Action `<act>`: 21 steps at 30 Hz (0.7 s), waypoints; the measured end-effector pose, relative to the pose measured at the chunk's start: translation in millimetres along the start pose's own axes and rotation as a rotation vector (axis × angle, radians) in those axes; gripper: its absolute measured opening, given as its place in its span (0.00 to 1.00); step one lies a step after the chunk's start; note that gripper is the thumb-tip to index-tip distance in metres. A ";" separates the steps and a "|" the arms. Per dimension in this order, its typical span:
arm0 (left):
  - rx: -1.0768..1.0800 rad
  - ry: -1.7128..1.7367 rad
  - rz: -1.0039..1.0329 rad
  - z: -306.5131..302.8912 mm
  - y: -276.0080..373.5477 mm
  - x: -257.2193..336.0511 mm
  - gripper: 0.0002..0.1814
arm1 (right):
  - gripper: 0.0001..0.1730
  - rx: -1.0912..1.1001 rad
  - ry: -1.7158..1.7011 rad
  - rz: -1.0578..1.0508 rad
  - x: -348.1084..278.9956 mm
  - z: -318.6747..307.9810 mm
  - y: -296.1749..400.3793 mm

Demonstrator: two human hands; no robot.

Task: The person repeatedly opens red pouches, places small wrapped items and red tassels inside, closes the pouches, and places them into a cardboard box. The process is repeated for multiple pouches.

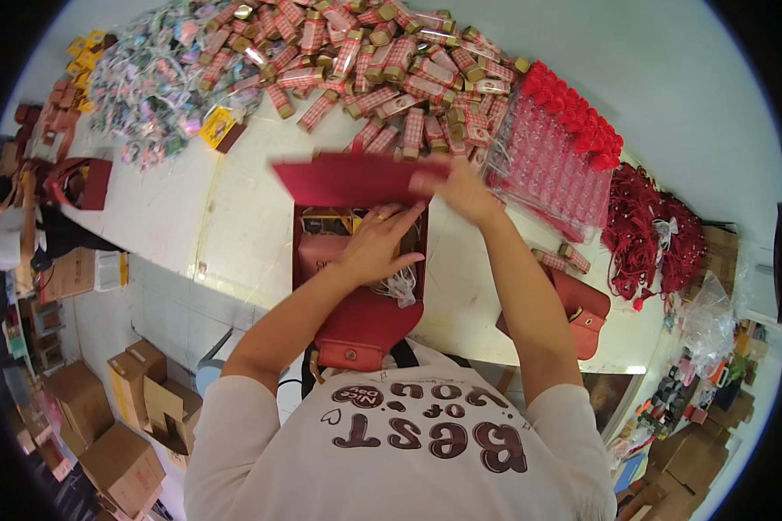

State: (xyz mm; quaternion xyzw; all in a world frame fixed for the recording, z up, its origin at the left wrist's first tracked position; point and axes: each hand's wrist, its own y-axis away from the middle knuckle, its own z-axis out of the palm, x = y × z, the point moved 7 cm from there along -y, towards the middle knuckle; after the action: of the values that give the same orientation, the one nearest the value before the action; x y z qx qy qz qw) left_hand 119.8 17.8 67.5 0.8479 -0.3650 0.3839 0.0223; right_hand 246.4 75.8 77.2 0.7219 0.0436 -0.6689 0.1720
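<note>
Right before me an open dark red gift box (295,260) stands at the table's near edge. Its back lid flap (345,179) is raised and blurred; the front flap (371,322) hangs toward me with a red strap tab and snap (350,355). My left hand (384,244) lies spread over the contents, holding nothing that I can see. Under and beside it are a pink box (319,253), a yellow-and-black pack (326,221) and a clear-wrapped item (401,286). My right hand (459,189), blurred, is at the back flap's right edge; its grip is unclear.
Red-checked tubes with gold caps (365,65) heap along the back, beside wrapped trinkets (163,84). To the right are red flowers on clear packs (554,156), dark red tassels (651,228) and another red box (580,312). A person (45,234) is far left; cartons (124,462) stand below.
</note>
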 end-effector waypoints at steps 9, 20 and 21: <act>0.777 -0.298 -0.021 -42.2 38.8 -15.8 0.32 | 0.21 0.523 1.260 -0.113 13.0 -95.6 -30.4; 0.624 -0.957 0.017 -56.6 13.7 -66.3 0.15 | 0.29 0.525 0.792 -0.340 -36.1 -62.4 -8.3; 0.697 -0.905 -0.023 -53.2 27.7 -82.7 0.18 | 0.30 0.530 0.609 -0.320 -38.0 -54.1 1.9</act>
State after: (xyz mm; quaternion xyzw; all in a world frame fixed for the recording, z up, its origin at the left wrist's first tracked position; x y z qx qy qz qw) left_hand 32.2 64.2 43.0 0.8890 -0.1806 0.0798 -0.4133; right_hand 294.6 97.0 117.4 0.8895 0.0304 -0.4318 -0.1461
